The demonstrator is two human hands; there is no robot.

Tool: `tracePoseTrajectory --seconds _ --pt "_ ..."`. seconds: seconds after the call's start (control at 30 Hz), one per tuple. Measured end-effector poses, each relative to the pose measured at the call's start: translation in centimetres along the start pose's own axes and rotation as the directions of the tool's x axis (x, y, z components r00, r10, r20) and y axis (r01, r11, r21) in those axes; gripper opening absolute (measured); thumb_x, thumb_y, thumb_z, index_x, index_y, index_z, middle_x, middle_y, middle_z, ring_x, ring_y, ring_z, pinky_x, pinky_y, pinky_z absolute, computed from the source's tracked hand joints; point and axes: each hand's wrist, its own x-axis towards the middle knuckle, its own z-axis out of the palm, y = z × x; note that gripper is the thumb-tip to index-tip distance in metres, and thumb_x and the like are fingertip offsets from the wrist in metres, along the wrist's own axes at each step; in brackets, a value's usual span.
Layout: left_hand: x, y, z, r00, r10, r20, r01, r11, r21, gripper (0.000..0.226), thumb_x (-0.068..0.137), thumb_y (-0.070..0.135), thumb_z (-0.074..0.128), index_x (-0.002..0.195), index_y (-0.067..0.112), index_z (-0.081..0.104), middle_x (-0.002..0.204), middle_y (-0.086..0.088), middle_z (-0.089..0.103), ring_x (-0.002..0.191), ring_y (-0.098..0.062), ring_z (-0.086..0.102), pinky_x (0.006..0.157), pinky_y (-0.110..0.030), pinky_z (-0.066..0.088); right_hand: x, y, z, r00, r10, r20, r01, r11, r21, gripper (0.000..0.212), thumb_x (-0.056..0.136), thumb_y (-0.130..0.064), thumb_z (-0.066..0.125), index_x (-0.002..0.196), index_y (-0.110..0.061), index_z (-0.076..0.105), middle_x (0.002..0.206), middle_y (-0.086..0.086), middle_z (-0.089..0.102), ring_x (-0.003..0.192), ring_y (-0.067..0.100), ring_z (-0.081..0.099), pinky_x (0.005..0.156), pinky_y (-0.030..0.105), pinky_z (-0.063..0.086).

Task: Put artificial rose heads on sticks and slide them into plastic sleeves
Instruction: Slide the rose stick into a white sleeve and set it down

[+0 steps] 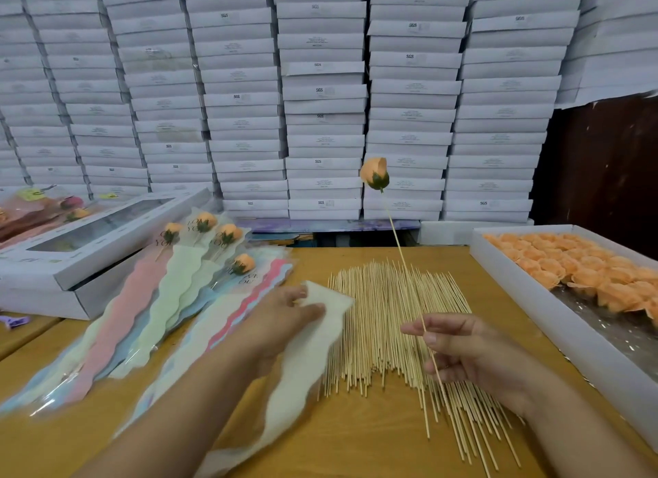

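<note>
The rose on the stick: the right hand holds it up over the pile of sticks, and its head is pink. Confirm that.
Not quite. In the head view the right hand does hold the rose on the stick over the pile of sticks, but its head is orange.

Single head-worn wide-angle view: you look forward and down from close above the tan wooden table (356,449), your two forearms entering from the bottom edge, with the wall of stacked white cardboard boxes (320,86) filling the upper half ahead.
</note>
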Motion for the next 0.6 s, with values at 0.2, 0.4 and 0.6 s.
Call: tracePoseTrajectory --seconds 0.2,0.4,0.6 --pt "-3.0 -0.4 5.4 0.955 0.015 0.297 -0.005 0.999 -0.034 0.020 0.098 0.012 0.062 0.114 0.020 0.071 0.103 -0.008 0.078 0.090 -0.026 0.075 0.074 -0.037 0.060 0.1 0.2 0.1 0.998 0.037 0.043 -0.044 0.981 0.191 0.050 0.053 -0.019 0.095 0.099 -0.009 0.078 0.105 0.012 0.074 0.060 0.022 0.069 0.049 0.027 0.057" --pt "-5.0 -1.6 6.9 0.909 -0.023 0.416 0.008 0.999 0.036 0.019 0.097 0.006 0.061 0.112 0.011 0.072 0.093 -0.005 0.076 0.072 -0.012 0.071 0.055 -0.023 0.053 0.2 -0.2 -0.4 1.000 0.027 -0.008 -0.023 0.952 0.306 0.035 0.060 -0.009 0.089 0.094 -0.009 0.080 0.084 0.012 0.072 0.054 0.018 0.068 0.044 0.024 0.056" --pt "-7.1 -1.2 6.4 0.851 -0.054 0.522 -0.031 0.988 0.152 0.009 0.092 0.011 0.070 0.101 0.012 0.070 0.076 0.005 0.070 0.062 -0.006 0.065 0.052 -0.017 0.049 0.0 -0.6 -0.4 0.998 0.000 -0.062 0.022 0.936 0.350 0.024 0.068 -0.004 0.072 0.090 -0.009 0.081 0.078 0.012 0.070 0.050 0.016 0.066 0.043 0.022 0.055"
